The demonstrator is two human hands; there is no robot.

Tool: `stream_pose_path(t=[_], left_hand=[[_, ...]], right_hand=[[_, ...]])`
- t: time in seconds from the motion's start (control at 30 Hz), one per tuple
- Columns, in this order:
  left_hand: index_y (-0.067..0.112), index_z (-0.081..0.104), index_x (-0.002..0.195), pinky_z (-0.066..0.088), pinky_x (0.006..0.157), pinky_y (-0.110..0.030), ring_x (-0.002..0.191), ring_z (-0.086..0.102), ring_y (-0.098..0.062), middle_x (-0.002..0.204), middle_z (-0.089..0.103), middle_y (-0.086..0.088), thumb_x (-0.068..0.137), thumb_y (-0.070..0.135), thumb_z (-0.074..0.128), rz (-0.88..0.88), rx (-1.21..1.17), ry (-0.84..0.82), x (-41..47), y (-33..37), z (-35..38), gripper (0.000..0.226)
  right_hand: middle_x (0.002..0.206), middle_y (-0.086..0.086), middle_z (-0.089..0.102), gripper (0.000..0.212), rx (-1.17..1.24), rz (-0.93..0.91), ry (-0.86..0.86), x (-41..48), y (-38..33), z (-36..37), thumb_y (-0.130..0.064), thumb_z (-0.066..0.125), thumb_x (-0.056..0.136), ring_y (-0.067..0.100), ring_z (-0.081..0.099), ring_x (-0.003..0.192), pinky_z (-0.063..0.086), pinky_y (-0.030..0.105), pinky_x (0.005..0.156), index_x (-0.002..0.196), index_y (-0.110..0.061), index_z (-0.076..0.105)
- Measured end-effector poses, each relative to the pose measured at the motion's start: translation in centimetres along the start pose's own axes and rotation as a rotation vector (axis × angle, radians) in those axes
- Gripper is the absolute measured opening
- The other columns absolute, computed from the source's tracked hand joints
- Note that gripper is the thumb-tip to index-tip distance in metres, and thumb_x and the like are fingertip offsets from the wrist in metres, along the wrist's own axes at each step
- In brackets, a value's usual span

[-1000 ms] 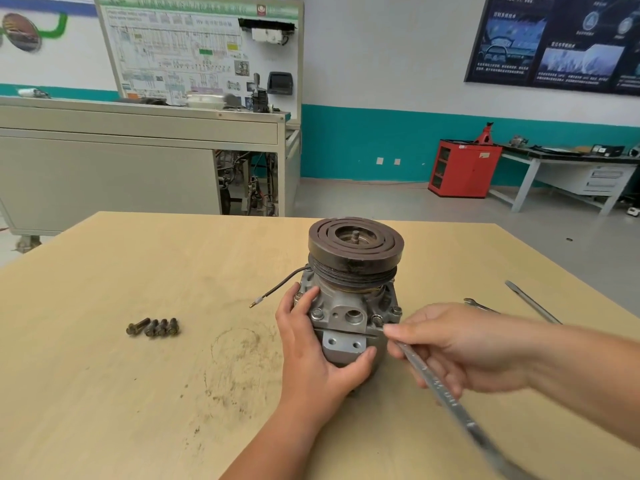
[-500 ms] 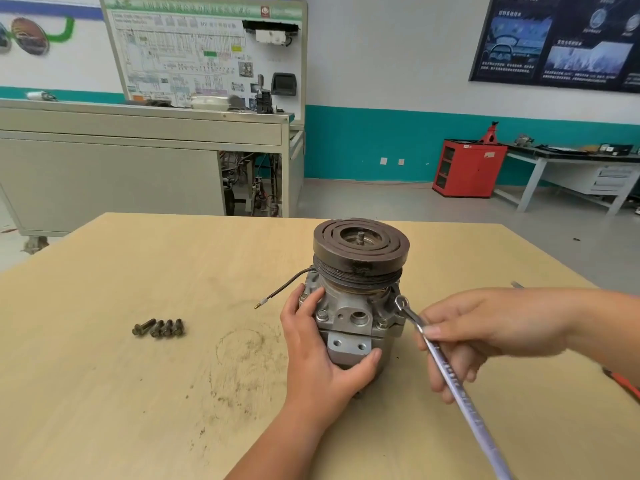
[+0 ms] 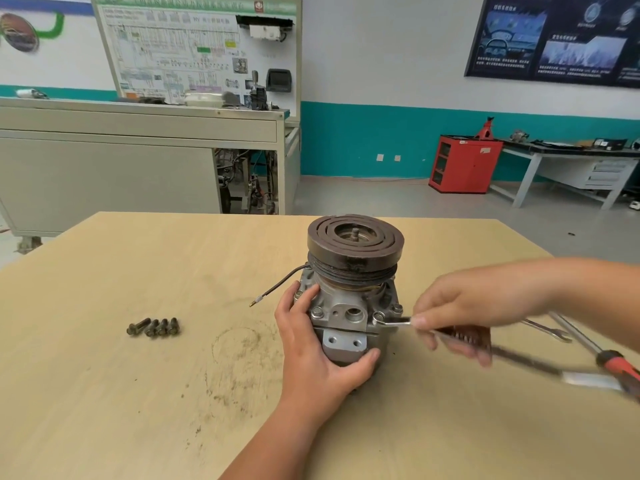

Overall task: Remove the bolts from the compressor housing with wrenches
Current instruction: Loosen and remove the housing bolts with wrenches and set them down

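Observation:
The compressor (image 3: 351,303) stands upright mid-table, its dark grooved pulley on top and its grey housing below. My left hand (image 3: 311,344) grips the housing from the front left, thumb under its lower edge. My right hand (image 3: 474,310) holds a long steel wrench (image 3: 398,321), blurred by motion, whose ring end sits on a bolt (image 3: 378,317) at the housing's front right. Another bolt (image 3: 317,311) shows on the front left. Several removed bolts (image 3: 154,327) lie in a row on the table to the left.
A black wire (image 3: 277,285) trails left from the compressor. To the right lie a second wrench (image 3: 550,332) and a red-handled screwdriver (image 3: 609,358). The wooden table (image 3: 138,393) has a dirty ring mark near the compressor. Benches and a red cabinet stand far behind.
My right hand brought the wrench's ring end onto the front-right bolt and swung the handle out to the right. The left hand kept its grip on the housing.

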State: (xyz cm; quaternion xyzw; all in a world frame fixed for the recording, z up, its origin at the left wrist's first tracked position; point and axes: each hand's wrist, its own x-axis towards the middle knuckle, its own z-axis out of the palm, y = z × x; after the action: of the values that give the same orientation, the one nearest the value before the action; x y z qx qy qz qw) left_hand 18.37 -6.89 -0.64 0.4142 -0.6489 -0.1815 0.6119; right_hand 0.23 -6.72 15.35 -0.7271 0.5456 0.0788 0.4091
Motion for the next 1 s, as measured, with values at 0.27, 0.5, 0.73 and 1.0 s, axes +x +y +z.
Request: stream_pose_path(t=[0.27, 0.5, 0.73, 1.0], left_hand=[[0.025, 0.034, 0.131, 0.020, 0.110, -0.014, 0.143, 0.009, -0.002, 0.150, 0.014, -0.002, 0.061, 0.045, 0.061, -0.041, -0.085, -0.072, -0.2, 0.4, -0.7, 0.078], [0.016, 0.033, 0.136, 0.021, 0.117, -0.045, 0.146, 0.011, -0.015, 0.154, 0.014, -0.011, 0.068, 0.048, 0.060, -0.055, -0.106, -0.104, -0.2, 0.6, -1.2, 0.080], [0.020, 0.035, 0.134, 0.020, 0.115, -0.033, 0.146, 0.007, -0.008, 0.151, 0.018, -0.011, 0.068, 0.051, 0.063, -0.024, -0.068, -0.087, -0.3, 0.7, -1.1, 0.078], [0.027, 0.037, 0.126, 0.016, 0.109, -0.007, 0.141, 0.012, -0.004, 0.149, 0.017, -0.004, 0.052, 0.053, 0.071, -0.042, -0.007, -0.037, -0.2, 0.4, -0.2, 0.086]], right_hand=[[0.080, -0.008, 0.068, 0.018, -0.043, -0.060, 0.024, 0.3, 2.7, -2.1, -0.028, 0.047, 0.098, 0.010, 0.067, 0.080, 0.051, 0.020, 0.073, 0.088, -0.022, 0.061], [0.067, 0.013, 0.071, 0.023, 0.770, -0.162, 0.003, -0.1, 1.0, 3.9, -0.026, 0.053, 0.084, 0.022, 0.071, 0.059, 0.054, 0.023, 0.049, 0.087, -0.004, 0.058], [0.057, 0.010, 0.067, 0.027, 0.726, -0.097, 0.086, 0.1, -0.4, 4.2, -0.019, 0.043, 0.099, 0.017, 0.067, 0.048, 0.051, 0.020, 0.044, 0.084, -0.004, 0.058], [0.051, -0.010, 0.055, 0.033, -0.165, 0.033, 0.147, -0.2, -0.5, -0.4, -0.041, 0.045, 0.096, 0.007, 0.054, 0.047, 0.045, 0.019, 0.057, 0.077, -0.022, 0.063]])
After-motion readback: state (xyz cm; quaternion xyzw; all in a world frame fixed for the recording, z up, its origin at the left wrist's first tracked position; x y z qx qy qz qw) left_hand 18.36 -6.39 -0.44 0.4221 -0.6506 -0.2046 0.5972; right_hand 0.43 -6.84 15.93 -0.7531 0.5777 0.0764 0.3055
